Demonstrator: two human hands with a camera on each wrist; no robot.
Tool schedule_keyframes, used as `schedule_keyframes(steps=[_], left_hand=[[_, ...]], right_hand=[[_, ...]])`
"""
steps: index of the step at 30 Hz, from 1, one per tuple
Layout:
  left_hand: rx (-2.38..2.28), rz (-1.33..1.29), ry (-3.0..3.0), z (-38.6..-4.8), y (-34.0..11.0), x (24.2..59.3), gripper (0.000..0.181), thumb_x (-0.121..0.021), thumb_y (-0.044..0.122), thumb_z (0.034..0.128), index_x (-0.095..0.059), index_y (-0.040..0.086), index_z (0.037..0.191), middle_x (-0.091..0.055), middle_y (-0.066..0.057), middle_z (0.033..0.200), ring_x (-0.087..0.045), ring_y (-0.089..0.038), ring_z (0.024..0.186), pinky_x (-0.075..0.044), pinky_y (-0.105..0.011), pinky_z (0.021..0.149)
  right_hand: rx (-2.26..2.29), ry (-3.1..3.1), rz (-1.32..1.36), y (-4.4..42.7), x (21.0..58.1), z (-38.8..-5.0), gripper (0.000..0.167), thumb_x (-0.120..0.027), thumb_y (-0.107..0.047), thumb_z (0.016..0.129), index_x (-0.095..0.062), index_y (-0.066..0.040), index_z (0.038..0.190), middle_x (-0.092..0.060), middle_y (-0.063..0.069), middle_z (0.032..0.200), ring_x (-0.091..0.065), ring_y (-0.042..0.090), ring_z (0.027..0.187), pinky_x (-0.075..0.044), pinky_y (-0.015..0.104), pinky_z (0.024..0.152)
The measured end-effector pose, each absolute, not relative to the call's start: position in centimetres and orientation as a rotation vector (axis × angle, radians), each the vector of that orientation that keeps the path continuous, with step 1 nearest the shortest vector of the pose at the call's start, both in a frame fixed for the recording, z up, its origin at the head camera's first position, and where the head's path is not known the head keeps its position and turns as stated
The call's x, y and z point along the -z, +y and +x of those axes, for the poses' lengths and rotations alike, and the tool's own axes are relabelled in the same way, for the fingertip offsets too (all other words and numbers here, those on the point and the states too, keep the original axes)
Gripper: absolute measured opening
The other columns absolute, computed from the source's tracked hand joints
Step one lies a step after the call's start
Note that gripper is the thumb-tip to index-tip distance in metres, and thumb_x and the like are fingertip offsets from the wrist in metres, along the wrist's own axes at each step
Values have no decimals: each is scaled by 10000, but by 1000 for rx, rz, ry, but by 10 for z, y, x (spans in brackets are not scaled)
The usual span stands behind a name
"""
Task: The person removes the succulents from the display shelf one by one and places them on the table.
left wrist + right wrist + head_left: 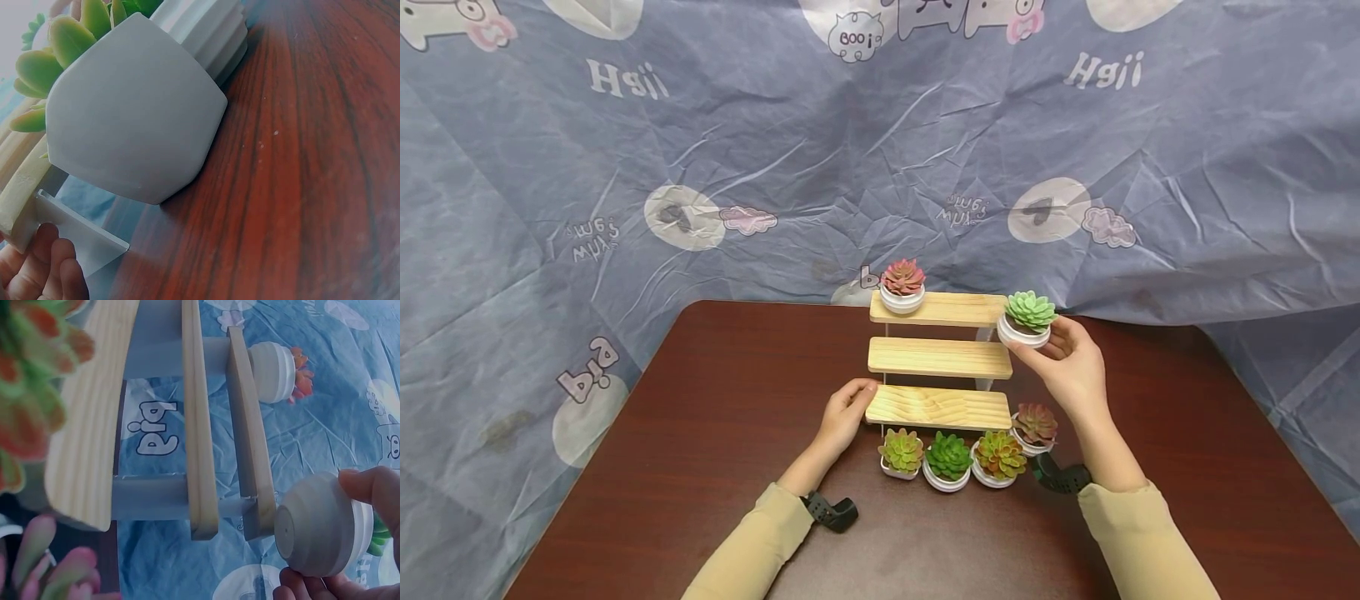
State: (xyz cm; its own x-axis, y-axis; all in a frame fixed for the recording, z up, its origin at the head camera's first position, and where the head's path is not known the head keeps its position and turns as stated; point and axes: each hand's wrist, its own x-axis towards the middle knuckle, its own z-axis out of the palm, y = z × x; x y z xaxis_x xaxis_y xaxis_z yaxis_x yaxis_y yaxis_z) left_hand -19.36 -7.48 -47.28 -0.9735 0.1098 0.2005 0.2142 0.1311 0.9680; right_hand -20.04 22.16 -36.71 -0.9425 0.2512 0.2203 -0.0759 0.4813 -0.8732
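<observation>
A three-tier wooden shelf stand (938,406) with pale planks stands on the table. My left hand (844,414) grips the left end of its lowest plank; in the left wrist view the fingers (67,269) curl beside the clear side panel (78,231). My right hand (1075,367) holds a light green succulent (1030,312) by its round white pot (319,525), beside the right end of the top plank. On that plank's left end sits a pink-red succulent (902,283) in a white pot. The middle and lowest planks are bare.
In front of the stand are a yellow-green succulent (902,450), a dark green one (948,457) and an orange-green one (999,456). A dusky red succulent (1035,425) stands at the right, near my right forearm. A blue printed cloth (820,150) hangs behind the brown table (737,358).
</observation>
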Motion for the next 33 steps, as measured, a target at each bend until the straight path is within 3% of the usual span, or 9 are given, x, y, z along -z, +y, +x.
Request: schedule_keyframes(steps=[10,22,27,33], left_hand=[[1976,-339,-2302,-194,-75,473,240,-497,146,990,-646,-31,1054,-565,-1,780,-496,-95,679,-416,-254,636],[1985,-327,-2316,-194,-75,474,243,-495,159,992,-646,-19,1059,-548,12,756,-488,-96,664,-417,-277,634],[1974,-331,-2308,-194,-75,473,244,-498,157,990,-648,-24,1055,-601,-59,827,-511,-96,702,-426,-269,654],[1981,-336,-2298,-194,-75,473,237,-499,146,989,-648,-28,1048,-606,-58,839,-515,-94,708,-427,-262,653]], right_hand=[[-1447,-2411,-175,232,378,-192,671,-793,-216,767,-473,9,1312,-579,160,1176,-540,-12,901,-435,109,773],[-1411,-2423,-195,241,391,-182,664,-797,-216,761,-483,-17,1311,-581,134,1177,-530,-22,899,-453,166,804],[-1390,-2439,-198,245,397,-178,677,-803,-218,756,-477,-22,1316,-579,127,1189,-522,-9,930,-447,183,819],[-1370,-2448,-201,249,404,-175,664,-800,-209,760,-478,-7,1305,-580,141,1182,-508,-38,917,-439,148,808]])
